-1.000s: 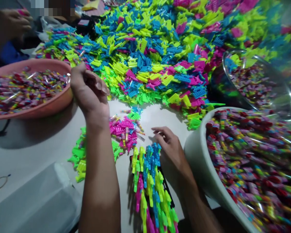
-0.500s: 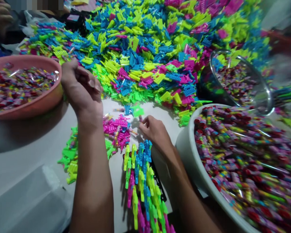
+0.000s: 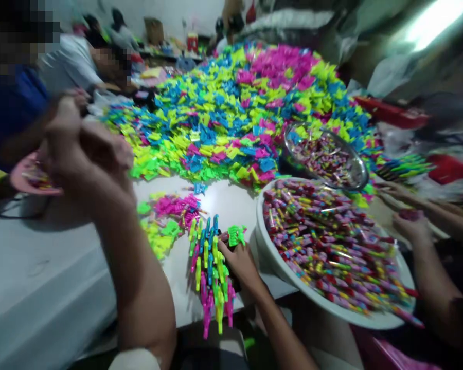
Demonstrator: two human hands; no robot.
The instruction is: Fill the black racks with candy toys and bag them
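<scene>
My left hand (image 3: 87,146) is raised at the left, smeared by motion, in front of a pink basin (image 3: 34,191); its fingers cannot be read clearly. My right hand (image 3: 239,262) is closed by the right side of a rack of upright toy pieces (image 3: 208,257) in yellow, blue, green and pink. A bright green ribbed plastic toy piece (image 3: 237,235) is at its fingers. Left of the rack lie small piles of pink toy pieces (image 3: 175,205) and yellow-green toy pieces (image 3: 162,237). A single blue piece (image 3: 199,188) lies behind them on the white table (image 3: 227,203).
A large heap of coloured plastic pieces (image 3: 216,118) covers the table's back. At right stand a white tub (image 3: 259,221) of wrapped candy tubes and a tilted clear-rimmed bowl (image 3: 364,177) of the same. Another person's hand (image 3: 412,226) is beyond the tub; co-workers sit at left.
The view has tilted up and pulled back. My left hand has risen leftward, away from the heap. My right hand has come back from the pink pile to the rack, with a green piece.
</scene>
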